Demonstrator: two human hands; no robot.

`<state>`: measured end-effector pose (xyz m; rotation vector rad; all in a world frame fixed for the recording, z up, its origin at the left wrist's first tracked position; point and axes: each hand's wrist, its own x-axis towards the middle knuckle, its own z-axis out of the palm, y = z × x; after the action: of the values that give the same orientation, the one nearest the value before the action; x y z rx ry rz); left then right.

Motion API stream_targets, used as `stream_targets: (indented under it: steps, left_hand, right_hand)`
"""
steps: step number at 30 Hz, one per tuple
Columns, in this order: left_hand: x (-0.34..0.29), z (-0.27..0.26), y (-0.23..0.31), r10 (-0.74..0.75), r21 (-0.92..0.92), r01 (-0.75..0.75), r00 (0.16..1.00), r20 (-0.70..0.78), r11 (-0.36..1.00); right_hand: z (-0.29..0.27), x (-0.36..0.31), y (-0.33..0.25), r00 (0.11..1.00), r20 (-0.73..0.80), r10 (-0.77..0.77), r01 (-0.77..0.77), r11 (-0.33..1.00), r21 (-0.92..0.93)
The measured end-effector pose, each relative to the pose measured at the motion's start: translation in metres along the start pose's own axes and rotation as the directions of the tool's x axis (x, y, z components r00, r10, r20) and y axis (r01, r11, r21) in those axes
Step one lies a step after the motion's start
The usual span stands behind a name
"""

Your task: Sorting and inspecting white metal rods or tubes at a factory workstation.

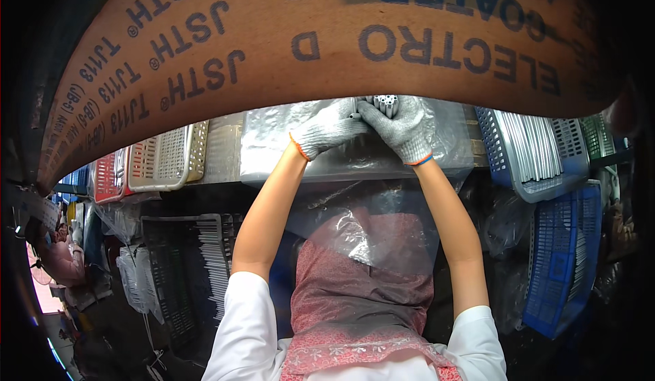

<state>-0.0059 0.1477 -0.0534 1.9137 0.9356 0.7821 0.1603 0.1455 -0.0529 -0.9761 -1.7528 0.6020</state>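
Note:
Both of my hands wear grey knit work gloves and meet over a sheet of clear plastic on the bench. My right hand is closed round a bundle of thin metal tubes, whose open ends face me. Against it, my left hand is closed, with a single thin tube showing at its fingertips. The far side of both hands is cut off by a wide brown band with dark print.
A grey basket of long metal tubes stands right of the bench, above a blue basket. To the left are a cream basket, a red basket and a dark crate of rods. Clear plastic drapes over my lap.

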Motion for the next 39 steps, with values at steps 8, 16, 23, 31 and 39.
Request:
stream_targets:
  steps: [8,16,23,31,39]
  left_hand:
    - [0.017,0.008,-0.013,-0.034,0.232,0.147,0.901,-0.432,0.962]
    - [0.012,-0.009,-0.019,-0.040,-0.080,0.023,0.974,-0.221,0.997]
    - [0.020,0.000,-0.037,0.111,-0.019,-0.113,0.990,-0.082,0.993]
    - [-0.001,-0.003,-0.026,0.111,0.063,-0.108,0.993,-0.031,0.992]
    - [0.003,0.017,-0.046,0.006,-0.140,-0.045,0.964,-0.267,0.989]
  right_hand:
    - [0.030,0.004,0.013,0.965,-0.199,0.169,-0.144,0.980,0.136]
    - [0.028,0.010,0.023,0.996,-0.079,0.029,-0.007,0.963,0.270]
    - [0.003,0.004,0.007,0.974,0.091,0.208,-0.219,0.966,0.136]
    - [-0.018,0.015,-0.003,0.939,0.342,-0.046,0.114,0.977,-0.180]
    - [-0.015,0.017,0.007,0.840,0.518,0.164,-0.265,0.956,0.128]
